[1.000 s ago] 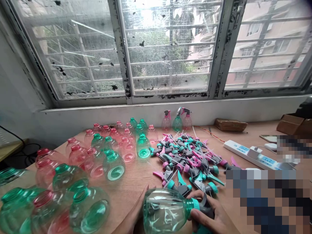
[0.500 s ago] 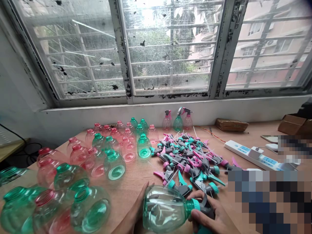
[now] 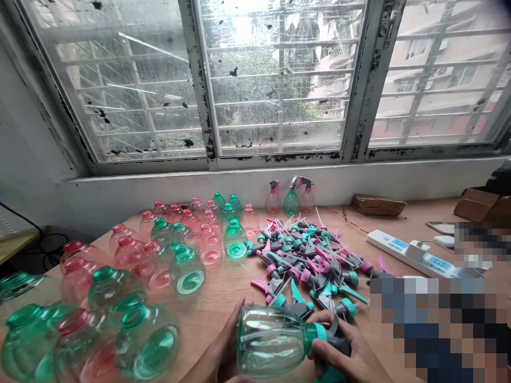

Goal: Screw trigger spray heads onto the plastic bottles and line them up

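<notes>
- right hand, one: closed round a grey spray head, thumb near its turquoise collar.
- left hand, one: cupped at the base of the same piece, fingers curved rather than clenched, thumb at the lower edge.
- green bottle, one: lying on its side between our two hands at the near edge of the view, base to the left, collar over its neck; whether fully tightened, we cannot tell.
- loose spray heads, one heap just beyond the right hand: grey bodies with pink or turquoise parts, well over twenty by our estimate, too tangled for an exact count.
- open green bottles, eleven by our count, to the left, necks bare.
- open pink bottles, about fifteen, mixed among the green; overlaps make this approximate.
- fitted sprayers, three, upright by the window wall: two pink, one green.
- state of progress, as we judge it: early; three complete, one in hand with its head on, some twenty-six bottles lacking heads.
- sundries on the table, right side: one power strip, one brown packet, one cardboard box.
</notes>
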Action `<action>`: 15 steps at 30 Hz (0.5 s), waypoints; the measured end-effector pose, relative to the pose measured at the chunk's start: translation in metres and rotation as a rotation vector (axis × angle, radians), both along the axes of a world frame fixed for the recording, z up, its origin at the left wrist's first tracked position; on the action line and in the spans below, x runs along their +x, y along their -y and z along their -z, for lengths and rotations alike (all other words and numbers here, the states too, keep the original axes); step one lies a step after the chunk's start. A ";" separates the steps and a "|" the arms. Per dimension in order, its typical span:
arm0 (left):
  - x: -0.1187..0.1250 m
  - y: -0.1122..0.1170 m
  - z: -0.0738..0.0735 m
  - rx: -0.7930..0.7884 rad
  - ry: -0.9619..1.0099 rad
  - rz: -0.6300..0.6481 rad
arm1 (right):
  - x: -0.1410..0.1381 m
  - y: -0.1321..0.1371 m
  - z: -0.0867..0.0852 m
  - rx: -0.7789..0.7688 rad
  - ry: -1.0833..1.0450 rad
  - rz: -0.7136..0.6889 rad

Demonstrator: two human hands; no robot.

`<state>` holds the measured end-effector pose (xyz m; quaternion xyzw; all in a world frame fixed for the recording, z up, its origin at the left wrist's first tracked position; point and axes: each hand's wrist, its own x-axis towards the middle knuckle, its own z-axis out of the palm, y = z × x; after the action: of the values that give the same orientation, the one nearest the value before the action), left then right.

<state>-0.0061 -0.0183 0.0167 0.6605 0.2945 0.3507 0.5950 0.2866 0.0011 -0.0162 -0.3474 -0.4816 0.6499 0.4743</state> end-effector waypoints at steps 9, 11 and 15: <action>-0.002 -0.005 0.008 -0.024 0.069 0.071 | 0.000 0.000 0.001 0.011 0.016 -0.020; -0.004 -0.006 0.011 -0.063 0.142 0.095 | 0.001 0.000 0.002 0.007 0.006 -0.010; -0.002 -0.004 0.015 -0.072 0.124 0.012 | 0.001 -0.001 0.003 0.000 0.022 0.032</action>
<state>-0.0084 -0.0145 0.0022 0.6176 0.2653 0.3766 0.6375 0.2880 0.0017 -0.0189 -0.3623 -0.4811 0.6384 0.4794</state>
